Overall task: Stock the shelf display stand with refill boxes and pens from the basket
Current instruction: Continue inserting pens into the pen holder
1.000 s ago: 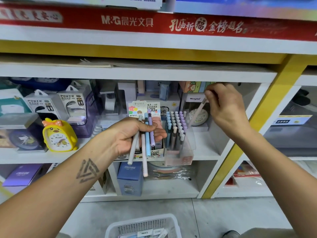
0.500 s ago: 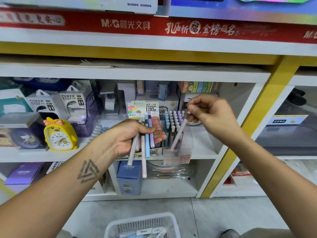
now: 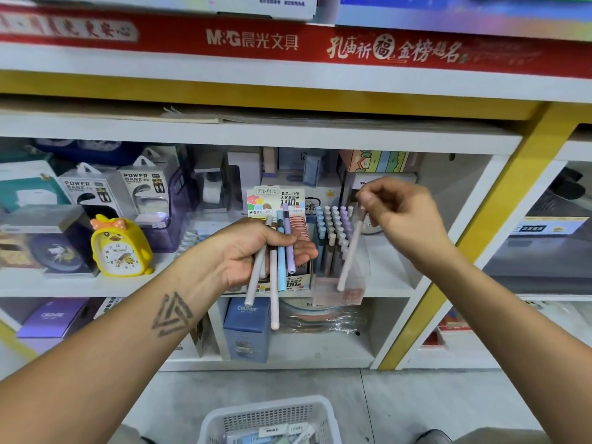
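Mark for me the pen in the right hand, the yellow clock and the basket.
pen (image 3: 349,251): head view, mid-barrel.
yellow clock (image 3: 119,251): head view, dial face.
basket (image 3: 269,415): head view, far mesh wall.

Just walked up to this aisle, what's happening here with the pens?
A person is restocking a clear display stand on a shop shelf. Their right hand pinches one pale pink pen, tilted, its lower end down in the stand's front section beside the rows of upright pens. Their left hand grips a small bunch of pens waiting their turn. A white basket sits on the floor below.
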Demonstrator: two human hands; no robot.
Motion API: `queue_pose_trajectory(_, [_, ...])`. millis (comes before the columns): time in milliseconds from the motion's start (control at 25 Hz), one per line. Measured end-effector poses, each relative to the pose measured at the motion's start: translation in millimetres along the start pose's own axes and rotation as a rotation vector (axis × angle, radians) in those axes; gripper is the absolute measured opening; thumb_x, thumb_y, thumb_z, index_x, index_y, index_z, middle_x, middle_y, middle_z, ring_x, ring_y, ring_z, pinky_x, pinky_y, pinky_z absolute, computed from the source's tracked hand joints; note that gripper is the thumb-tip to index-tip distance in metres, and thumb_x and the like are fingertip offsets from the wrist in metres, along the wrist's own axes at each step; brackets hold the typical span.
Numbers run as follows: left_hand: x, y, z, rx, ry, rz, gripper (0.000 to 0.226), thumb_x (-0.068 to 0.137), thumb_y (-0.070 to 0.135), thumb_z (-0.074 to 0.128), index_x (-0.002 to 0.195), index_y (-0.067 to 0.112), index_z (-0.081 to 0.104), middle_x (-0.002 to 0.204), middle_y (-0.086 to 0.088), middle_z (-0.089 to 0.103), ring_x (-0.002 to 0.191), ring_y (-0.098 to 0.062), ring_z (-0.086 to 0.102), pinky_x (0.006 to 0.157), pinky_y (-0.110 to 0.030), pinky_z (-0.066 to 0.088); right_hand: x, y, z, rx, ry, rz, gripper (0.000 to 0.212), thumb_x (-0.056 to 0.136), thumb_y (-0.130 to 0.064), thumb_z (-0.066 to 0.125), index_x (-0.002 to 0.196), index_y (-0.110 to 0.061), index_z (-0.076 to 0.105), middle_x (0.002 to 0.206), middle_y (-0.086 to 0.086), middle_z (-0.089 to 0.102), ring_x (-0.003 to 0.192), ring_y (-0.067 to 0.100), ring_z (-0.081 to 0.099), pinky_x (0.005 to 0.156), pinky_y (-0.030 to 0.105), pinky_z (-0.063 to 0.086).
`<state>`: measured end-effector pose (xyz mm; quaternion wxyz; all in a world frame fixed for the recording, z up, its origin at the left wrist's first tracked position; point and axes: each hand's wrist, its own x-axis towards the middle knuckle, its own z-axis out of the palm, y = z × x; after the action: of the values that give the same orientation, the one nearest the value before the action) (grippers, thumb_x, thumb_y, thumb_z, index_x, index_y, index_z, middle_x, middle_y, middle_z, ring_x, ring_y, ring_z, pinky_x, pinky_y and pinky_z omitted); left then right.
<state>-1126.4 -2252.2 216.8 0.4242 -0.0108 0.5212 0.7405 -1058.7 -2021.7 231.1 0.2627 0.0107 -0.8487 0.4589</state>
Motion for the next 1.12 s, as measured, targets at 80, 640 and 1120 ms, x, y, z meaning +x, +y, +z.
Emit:
queue_pose_trajectory(80, [1, -1, 1, 0.006, 0.006, 0.006, 0.024, 0.091, -0.01, 0.049, 0.113, -0.014, 0.059, 0.108, -0.03, 0.069, 0.089, -0.036, 0.073, 0.066, -0.037, 0.062, 4, 3, -12, 0.026, 0.086, 0.028, 0.016, 0.097, -0.009, 0.061, 0.089, -0.021, 0.07, 0.071, -0.012, 0.068, 0.066, 0.004, 0.06, 0.06, 0.02, 0.049])
queue_pose_trajectory(640, [6, -2, 4, 0.011, 0.024, 0.002, 0.027, 0.09, -0.011, 0.051, 0.116, -0.014, 0.057, 0.106, -0.032, 0.069, 0.087, -0.037, 0.073, 0.066, -0.038, 0.062, 10, 45, 4, -0.576, -0.135, -0.193, 0.012, 0.099, -0.011, 0.057, 0.101, -0.009, 0.068, 0.087, 0.012, 0.07, 0.079, 0.033, 0.064, 0.07, 0.045, 0.054])
queue_pose_trajectory(1120, [5, -1, 2, 0.009, 0.014, 0.006, 0.019, 0.092, -0.011, 0.049, 0.107, -0.013, 0.06, 0.102, -0.031, 0.07, 0.086, -0.037, 0.074, 0.065, -0.038, 0.062, 13, 39, 4, -0.648, -0.169, -0.176, 0.012, 0.097, -0.008, 0.056, 0.096, -0.009, 0.068, 0.087, 0.007, 0.071, 0.079, 0.029, 0.065, 0.069, 0.039, 0.053])
